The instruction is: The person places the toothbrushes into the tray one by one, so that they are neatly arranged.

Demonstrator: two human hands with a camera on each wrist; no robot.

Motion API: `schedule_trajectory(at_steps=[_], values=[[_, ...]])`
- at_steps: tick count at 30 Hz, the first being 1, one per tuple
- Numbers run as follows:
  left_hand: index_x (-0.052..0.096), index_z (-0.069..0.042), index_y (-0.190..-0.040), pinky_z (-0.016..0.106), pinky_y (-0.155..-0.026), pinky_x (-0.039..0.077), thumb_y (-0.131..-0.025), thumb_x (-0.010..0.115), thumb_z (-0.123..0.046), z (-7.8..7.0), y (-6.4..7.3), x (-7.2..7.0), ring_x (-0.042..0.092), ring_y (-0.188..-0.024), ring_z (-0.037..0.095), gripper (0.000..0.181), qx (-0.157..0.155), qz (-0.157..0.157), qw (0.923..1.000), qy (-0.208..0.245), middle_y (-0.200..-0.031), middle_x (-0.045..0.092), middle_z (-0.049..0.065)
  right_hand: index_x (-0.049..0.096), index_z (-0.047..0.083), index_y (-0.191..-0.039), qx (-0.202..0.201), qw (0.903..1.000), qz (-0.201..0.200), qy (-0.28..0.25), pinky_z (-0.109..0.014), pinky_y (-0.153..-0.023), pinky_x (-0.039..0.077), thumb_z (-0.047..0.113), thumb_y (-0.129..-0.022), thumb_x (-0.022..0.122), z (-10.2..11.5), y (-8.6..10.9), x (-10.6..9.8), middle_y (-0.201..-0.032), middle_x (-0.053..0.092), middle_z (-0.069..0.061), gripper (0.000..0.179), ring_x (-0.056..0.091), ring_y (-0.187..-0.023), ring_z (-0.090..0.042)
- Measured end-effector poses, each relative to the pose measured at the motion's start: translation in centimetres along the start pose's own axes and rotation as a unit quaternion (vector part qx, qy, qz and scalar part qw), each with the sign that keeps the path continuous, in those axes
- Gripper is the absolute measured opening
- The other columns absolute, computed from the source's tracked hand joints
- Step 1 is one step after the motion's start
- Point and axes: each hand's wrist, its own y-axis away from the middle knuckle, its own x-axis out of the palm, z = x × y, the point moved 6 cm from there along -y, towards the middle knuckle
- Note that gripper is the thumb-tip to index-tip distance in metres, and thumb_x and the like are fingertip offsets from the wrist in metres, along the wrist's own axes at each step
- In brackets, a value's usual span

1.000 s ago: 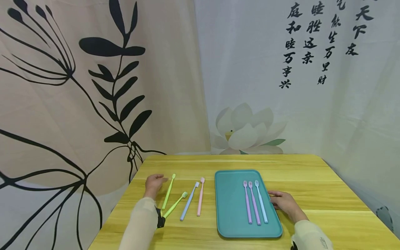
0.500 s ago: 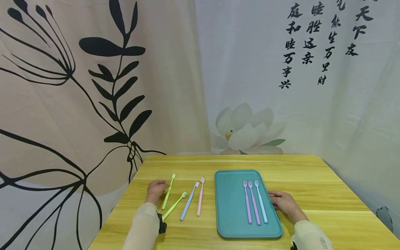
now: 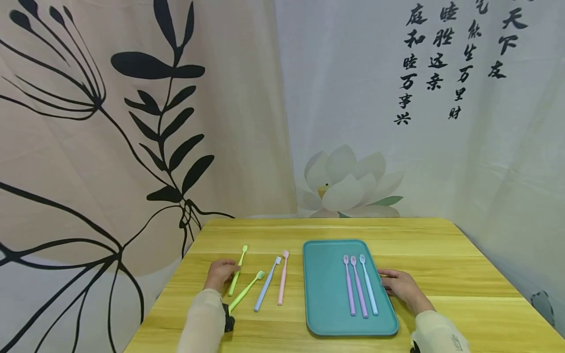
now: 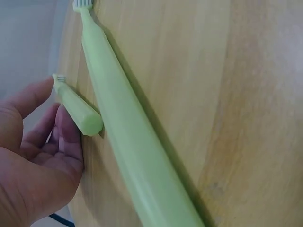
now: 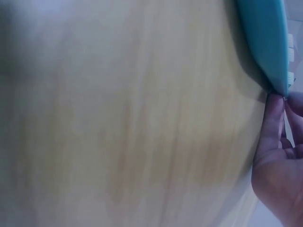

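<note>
In the head view my left hand (image 3: 220, 274) reaches from the left to a light green toothbrush (image 3: 235, 278), fingertips right at its handle. In the left wrist view the thumb and bent fingers stand apart beside that brush (image 4: 80, 112). A second light green toothbrush (image 3: 247, 292) lies slanted closer to me, large in the left wrist view. My right hand (image 3: 403, 288) pinches the right rim of a teal tray (image 3: 324, 304), its thumb and finger meeting at the edge in the right wrist view. Two purple toothbrushes (image 3: 361, 289) and a light blue toothbrush (image 3: 370, 289) lie in the tray.
A blue toothbrush (image 3: 267, 287) and a pink toothbrush (image 3: 284, 279) lie on the wooden table (image 3: 468, 279) between the green ones and the tray. Behind the table hangs a printed cloth (image 3: 247, 122) with plants and writing.
My left hand has moved right and slightly toward me, its fingertips coming up to the far green toothbrush. The right hand, tray and brushes have stayed in place.
</note>
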Motion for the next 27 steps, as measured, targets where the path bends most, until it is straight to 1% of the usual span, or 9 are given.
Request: schedule_trajectory(at_steps=[3,6,10,13,17,22,27], values=[[0.064,0.013,-0.115,0.035,-0.072,0.05,-0.084,0.075,-0.005,0.2,-0.1,0.0,0.058,-0.081,0.023,0.037,0.0,0.006,0.9998,-0.018,-0.099,0.067,0.017,0.052,-0.012,-0.135,0.0,1.0,-0.001,0.0,-0.036,-0.078,0.057,0.003,-0.097,0.054,0.1,0.1,0.0,-0.121,0.063,-0.027,0.042,0.067,-0.094,-0.022],[0.064,0.013,-0.114,0.035,-0.072,0.051,-0.084,0.075,-0.006,0.3,-0.2,0.0,0.059,-0.081,0.023,0.037,0.0,0.009,0.9996,-0.028,-0.099,0.067,0.018,0.051,-0.012,-0.136,0.001,1.0,-0.001,0.002,-0.036,-0.078,0.057,0.003,-0.096,0.054,0.1,0.1,0.0,-0.12,0.063,-0.027,0.042,0.066,-0.093,-0.022],[0.065,0.012,-0.114,0.037,-0.074,0.052,-0.084,0.075,-0.006,0.4,-0.4,0.2,0.061,-0.084,0.025,0.036,0.0,0.004,0.9993,-0.038,-0.102,0.067,0.02,0.052,-0.011,-0.136,0.005,1.0,-0.002,0.007,-0.036,-0.078,0.057,0.004,-0.097,0.053,0.1,0.2,-0.1,-0.121,0.063,-0.027,0.042,0.066,-0.093,-0.022],[0.066,0.013,-0.112,0.039,-0.077,0.053,-0.083,0.076,-0.005,0.4,-0.3,0.3,0.063,-0.089,0.029,0.036,0.008,-0.004,0.9986,-0.051,-0.104,0.067,0.022,0.052,-0.01,-0.136,0.007,0.9999,-0.004,0.01,-0.036,-0.078,0.057,0.004,-0.097,0.053,0.0,0.2,-0.1,-0.123,0.062,-0.027,0.042,0.066,-0.094,-0.021],[0.067,0.014,-0.109,0.041,-0.079,0.053,-0.081,0.076,-0.004,0.1,0.0,0.4,0.063,-0.094,0.034,0.035,0.016,-0.015,0.998,-0.059,-0.104,0.067,0.025,0.052,-0.011,-0.136,0.003,0.9999,-0.002,0.012,-0.036,-0.078,0.057,0.005,-0.097,0.054,-0.1,0.1,-0.1,-0.123,0.062,-0.027,0.041,0.066,-0.094,-0.021],[0.067,0.013,-0.11,0.043,-0.082,0.052,-0.082,0.075,-0.004,-0.5,0.5,0.4,0.062,-0.097,0.037,0.034,0.009,-0.018,0.9976,-0.067,-0.107,0.066,0.026,0.053,-0.011,-0.136,0.0,0.9999,-0.003,0.012,-0.036,-0.078,0.057,0.005,-0.097,0.054,0.0,0.1,-0.1,-0.122,0.063,-0.026,0.042,0.066,-0.094,-0.021],[0.069,0.011,-0.109,0.045,-0.085,0.051,-0.084,0.073,-0.008,-0.8,0.5,0.4,0.061,-0.1,0.039,0.031,0.007,-0.017,0.9938,-0.109,-0.109,0.066,0.026,0.052,-0.012,-0.136,-0.003,0.9999,-0.003,0.01,-0.036,-0.077,0.057,0.004,-0.097,0.054,0.0,0.1,0.0,-0.121,0.063,-0.027,0.042,0.066,-0.093,-0.021]])
